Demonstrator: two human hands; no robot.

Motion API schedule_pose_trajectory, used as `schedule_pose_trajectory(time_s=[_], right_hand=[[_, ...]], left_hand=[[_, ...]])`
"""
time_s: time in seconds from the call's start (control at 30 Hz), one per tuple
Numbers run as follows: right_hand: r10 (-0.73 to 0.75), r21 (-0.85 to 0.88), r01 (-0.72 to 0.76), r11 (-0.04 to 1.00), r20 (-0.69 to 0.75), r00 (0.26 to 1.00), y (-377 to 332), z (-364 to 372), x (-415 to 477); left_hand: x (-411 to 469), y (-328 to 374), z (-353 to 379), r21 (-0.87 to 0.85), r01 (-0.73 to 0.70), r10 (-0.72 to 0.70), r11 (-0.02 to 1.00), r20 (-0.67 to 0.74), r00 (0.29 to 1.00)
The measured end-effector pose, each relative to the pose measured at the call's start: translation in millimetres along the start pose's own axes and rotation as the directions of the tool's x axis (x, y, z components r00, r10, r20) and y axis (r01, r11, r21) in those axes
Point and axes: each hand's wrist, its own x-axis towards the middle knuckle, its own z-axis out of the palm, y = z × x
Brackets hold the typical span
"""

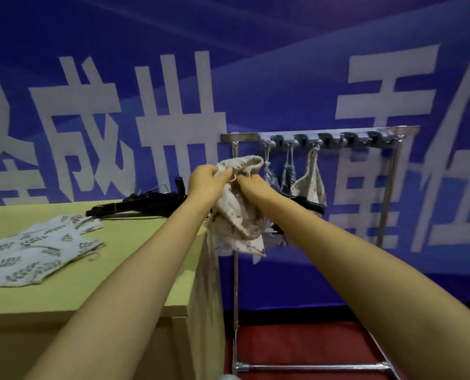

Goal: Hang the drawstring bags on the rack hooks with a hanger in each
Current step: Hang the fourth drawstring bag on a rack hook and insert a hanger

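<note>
Both my hands hold a cream drawstring bag (pixel 238 215) with a small red print, in the air in front of the metal rack (pixel 318 133). My left hand (pixel 205 182) grips its gathered mouth. My right hand (pixel 251 183) is closed on the bag's neck by the drawstring loop. A dark hanger end shows below the bag. Three filled bags hang from the rack's hooks: two blue-patterned ones (pixel 279 174) and a cream one (pixel 312 179). A black hanger (pixel 310 205) sticks out beneath them. Flat leaf-print bags (pixel 33 250) lie on the table.
A yellow-green table (pixel 135 270) stands at the left, its right edge close to the rack's left post. A pile of black hangers (pixel 143 204) lies at the table's back. Behind everything hangs a blue banner with white characters. The floor is red.
</note>
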Motion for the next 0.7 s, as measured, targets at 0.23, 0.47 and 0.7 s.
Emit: schedule_pose_trajectory(time_s=[0.23, 0.47, 0.7], right_hand=[[0.247, -0.269, -0.202, 0.942, 0.146, 0.958, 62.7, -5.0, -14.9], [0.338, -0.407, -0.304, 0.861, 0.011, 0.941, 76.2, -15.6, -24.1], [0.528, -0.966, 0.07, 0.25, 0.196, 0.826, 49.4, -15.5, -30.0]], left_hand=[[-48.0, -62.9, 10.0, 0.199, 0.208, -0.248, 0.958, 0.207, 0.946], [-72.7, -93.1, -18.4, 0.21, -0.013, -0.058, 0.978, 0.326, 0.943], [-88.5, -58.3, -12.4, 0.251, -0.096, -0.172, 0.963, 0.849, 0.5]])
